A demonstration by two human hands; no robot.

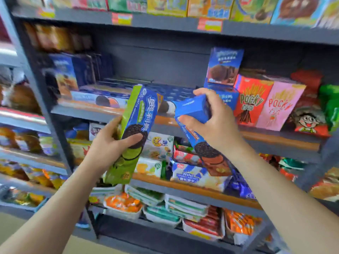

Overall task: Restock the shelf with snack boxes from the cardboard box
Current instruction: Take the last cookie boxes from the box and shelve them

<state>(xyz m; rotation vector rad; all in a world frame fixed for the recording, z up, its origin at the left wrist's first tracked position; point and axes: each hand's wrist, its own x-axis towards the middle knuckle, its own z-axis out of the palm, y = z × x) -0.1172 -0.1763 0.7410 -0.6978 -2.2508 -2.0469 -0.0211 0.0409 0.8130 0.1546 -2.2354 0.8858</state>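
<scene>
- Our left hand (110,143) grasps a green Oreo box (135,129) around its middle, thumb across the printed cookie, the box tilted up toward the shelf (165,125).
- Our right hand (212,120) clasps a blue Oreo box (194,121) near its upper end, the lower end slanting down beneath the wrist.
- Beyond both hands lie flat blue Oreo boxes (113,96); Pocky boxes (266,103) stand right of our right hand.
- These cartons look light, stiff and crushable; we judge gripping the long narrow sides safest.
</scene>
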